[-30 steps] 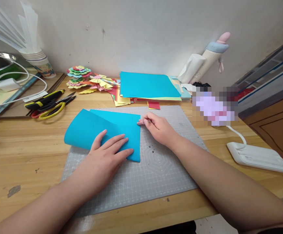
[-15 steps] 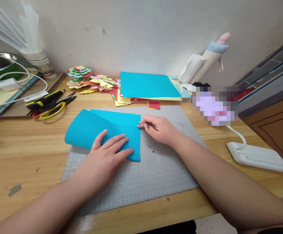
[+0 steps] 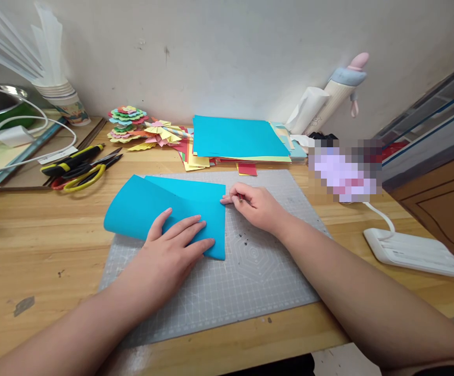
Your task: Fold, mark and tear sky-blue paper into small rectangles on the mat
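Note:
A sheet of blue paper (image 3: 201, 203) lies on the grey cutting mat (image 3: 285, 266), with its left part curled over toward the right. My left hand (image 3: 176, 243) rests flat on the folded-over part, fingers spread, pressing it down. At the paper's right edge is my right hand (image 3: 252, 203), its fingers closed around a thin pencil (image 3: 241, 197). Only a short dark and red bit of the pencil shows; the hand hides the rest. The right fingertips touch the edge of the paper.
Behind the mat lies a stack of coloured paper (image 3: 238, 138) with blue on top. Paper flowers (image 3: 129, 125), scissors (image 3: 84, 179) and a yellow-black cutter (image 3: 70, 161) are at the left. At the right are a bottle (image 3: 334, 94) and a white lamp base (image 3: 415, 252).
My right fingers have shifted slightly around the pencil, which shows at a different angle. My left hand and the blue paper have stayed in place.

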`<state>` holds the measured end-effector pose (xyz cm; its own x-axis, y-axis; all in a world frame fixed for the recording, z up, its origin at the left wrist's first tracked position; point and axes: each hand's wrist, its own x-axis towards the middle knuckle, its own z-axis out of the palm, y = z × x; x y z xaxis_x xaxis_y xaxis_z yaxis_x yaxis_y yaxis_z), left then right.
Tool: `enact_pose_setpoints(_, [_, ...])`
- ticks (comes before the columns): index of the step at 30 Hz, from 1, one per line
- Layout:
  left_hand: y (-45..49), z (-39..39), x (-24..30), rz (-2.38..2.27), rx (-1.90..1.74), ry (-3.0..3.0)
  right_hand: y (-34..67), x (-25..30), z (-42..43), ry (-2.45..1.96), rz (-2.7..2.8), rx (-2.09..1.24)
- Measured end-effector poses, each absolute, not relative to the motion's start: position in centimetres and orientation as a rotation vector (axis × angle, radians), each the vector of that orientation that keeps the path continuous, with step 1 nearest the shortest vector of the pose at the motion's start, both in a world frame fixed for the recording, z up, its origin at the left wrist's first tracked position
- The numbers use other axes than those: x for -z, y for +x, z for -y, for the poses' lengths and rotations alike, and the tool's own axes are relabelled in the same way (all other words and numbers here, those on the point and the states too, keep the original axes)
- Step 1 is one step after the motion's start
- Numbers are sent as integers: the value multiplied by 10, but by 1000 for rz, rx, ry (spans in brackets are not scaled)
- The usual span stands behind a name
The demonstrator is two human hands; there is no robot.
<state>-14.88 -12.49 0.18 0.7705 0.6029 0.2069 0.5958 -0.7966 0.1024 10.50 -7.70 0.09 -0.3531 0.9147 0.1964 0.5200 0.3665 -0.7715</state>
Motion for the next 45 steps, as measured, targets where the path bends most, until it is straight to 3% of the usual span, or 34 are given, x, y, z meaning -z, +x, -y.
enact_pose_setpoints(12, [-148, 125, -1, -992, -380, 2929, 104, 0, 77, -1239, 1992, -822])
enact_pose_setpoints(20, [-149, 125, 1, -991, -370, 2937, 113, -14, 73, -1031, 2356, -332])
enact_pose_setpoints(29, [-149, 124, 2, -990, -360, 2945, 108, -20, 77, -962, 2556, -165])
enact_pose_setpoints(45, [-149, 124, 2, -1003, -351, 2961, 112, -10, 71, -1037, 2309, -233])
